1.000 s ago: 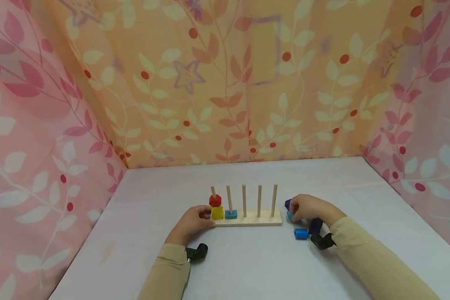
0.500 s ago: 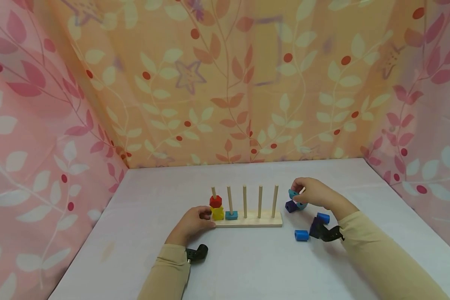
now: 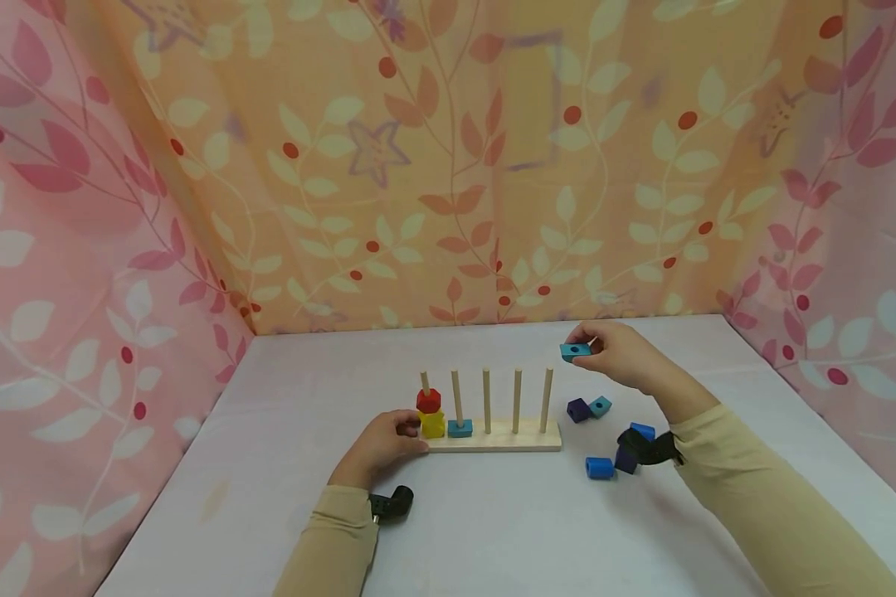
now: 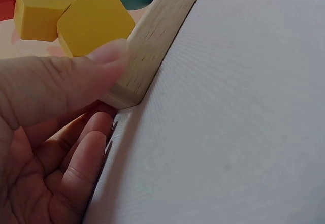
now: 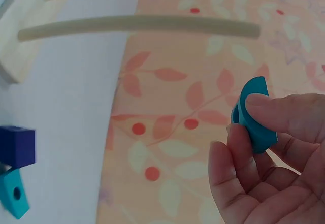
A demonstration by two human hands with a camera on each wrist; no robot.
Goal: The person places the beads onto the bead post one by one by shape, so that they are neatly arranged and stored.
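My right hand (image 3: 618, 352) pinches a teal half-round block (image 3: 574, 351) with a hole through it, held above the table. In the right wrist view the thumb lies against the flat of that teal block (image 5: 260, 117). My left hand (image 3: 382, 444) grips the left end of a wooden peg board (image 3: 496, 445), its thumb on the board's end (image 4: 147, 46). The leftmost peg carries yellow blocks (image 3: 432, 425) with a red block (image 3: 429, 400) on top. Another teal block (image 3: 459, 429) sits at the bottom of the second peg. The other three pegs are bare.
Right of the board lie a dark purple block (image 3: 578, 410) and a teal block (image 3: 601, 405), touching. Nearer are blue blocks (image 3: 600, 468) and another dark purple block (image 3: 626, 460), partly behind the right wrist camera (image 3: 648, 447). Patterned curtains (image 3: 448, 166) surround the white table.
My right hand has lifted the teal half-round block from the loose blocks, raising it up and slightly left toward the board's right end. The left hand has stayed in place.
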